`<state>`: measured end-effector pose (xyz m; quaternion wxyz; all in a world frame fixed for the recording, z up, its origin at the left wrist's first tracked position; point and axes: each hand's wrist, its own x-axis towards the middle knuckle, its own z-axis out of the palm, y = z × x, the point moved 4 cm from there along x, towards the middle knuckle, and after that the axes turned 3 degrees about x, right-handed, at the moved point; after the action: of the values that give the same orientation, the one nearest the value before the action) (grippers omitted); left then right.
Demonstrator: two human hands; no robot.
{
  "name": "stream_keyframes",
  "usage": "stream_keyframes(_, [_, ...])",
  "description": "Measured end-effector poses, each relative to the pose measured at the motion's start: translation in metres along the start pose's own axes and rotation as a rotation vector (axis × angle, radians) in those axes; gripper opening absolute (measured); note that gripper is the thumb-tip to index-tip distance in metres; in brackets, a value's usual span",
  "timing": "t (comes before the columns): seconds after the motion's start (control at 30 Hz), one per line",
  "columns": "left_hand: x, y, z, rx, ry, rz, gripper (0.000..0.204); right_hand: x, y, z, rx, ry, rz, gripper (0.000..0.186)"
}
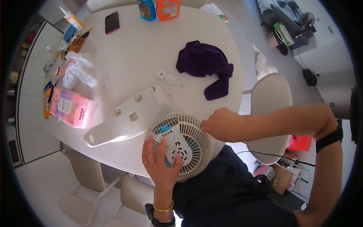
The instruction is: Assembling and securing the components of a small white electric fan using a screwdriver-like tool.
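A round white fan head (194, 166) with a slatted grille leans at the table's near edge, against my lap. On its back are a light housing with round holes and a small blue part (165, 128). My left hand (162, 162) rests on this back, fingers spread over grille and housing. At the grille's right rim, my right hand (222, 125) is closed, with fingertips against the edge; whatever is pinched there is hidden. Beside the fan lies a long white plastic stand piece (126, 115) with square openings. Two small white discs (165, 76) lie beyond it.
A dark purple cloth (204, 62) lies at the right. Farther off are a phone (112, 22), a blue bottle (146, 9) and an orange bottle (167, 9). A pink tissue pack (72, 108) and white plastic bag (78, 70) sit left. A chair (270, 117) stands right.
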<state>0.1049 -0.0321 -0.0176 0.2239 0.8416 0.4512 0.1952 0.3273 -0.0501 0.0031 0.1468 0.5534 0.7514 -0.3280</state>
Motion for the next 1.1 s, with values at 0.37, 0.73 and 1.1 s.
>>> stream_keyframes(0.37, [0.002,0.001,0.0,-0.011,0.002,0.018,0.062,-0.011,-0.003,-0.012,-0.036,-0.023,-0.066,0.01])
stream_keyframes(0.73, [0.002,0.003,0.001,-0.029,-0.021,0.034,0.065,-0.011,0.005,-0.014,-0.009,-0.034,0.091,0.015])
stream_keyframes(1.1, [0.002,0.004,0.0,-0.039,-0.032,0.009,0.065,-0.02,0.008,0.005,-0.081,0.359,-0.2,0.032])
